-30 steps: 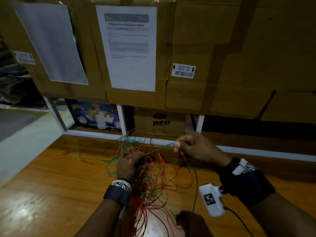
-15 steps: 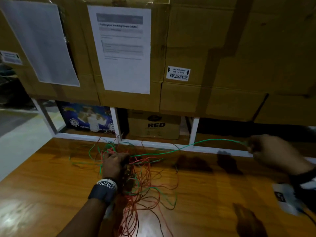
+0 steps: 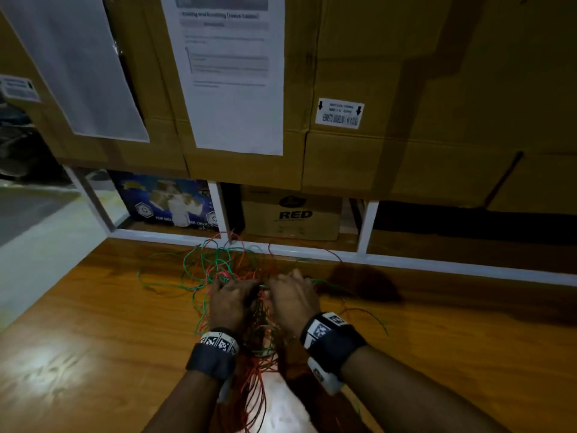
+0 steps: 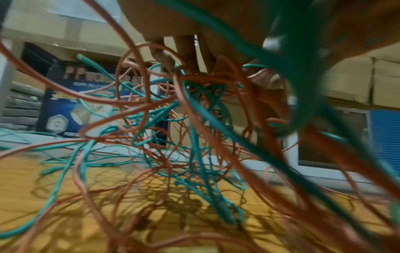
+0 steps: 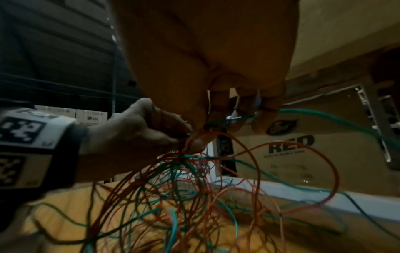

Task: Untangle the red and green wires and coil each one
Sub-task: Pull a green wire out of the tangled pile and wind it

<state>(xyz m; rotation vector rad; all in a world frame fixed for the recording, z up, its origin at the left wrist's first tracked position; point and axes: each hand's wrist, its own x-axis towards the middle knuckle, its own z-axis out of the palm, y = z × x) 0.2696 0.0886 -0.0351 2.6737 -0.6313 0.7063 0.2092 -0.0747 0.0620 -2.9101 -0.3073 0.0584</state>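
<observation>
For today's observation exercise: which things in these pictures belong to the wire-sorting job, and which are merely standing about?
Part of the job:
red wire
green wire
left hand, gripping the tangle
right hand, pinching a green strand

Just standing about:
RED carton
blue box
printed sheet
wooden table

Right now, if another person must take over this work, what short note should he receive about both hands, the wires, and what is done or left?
Left hand: grips the tangle of red wire and green wire near its top.
Right hand: beside the left, fingers pinching a green strand in the right wrist view.
Wires: one mixed heap on the wooden table, loops spreading toward the white rail.
Done: no coil visible.
Left: separate both colours, coil each one.
</observation>
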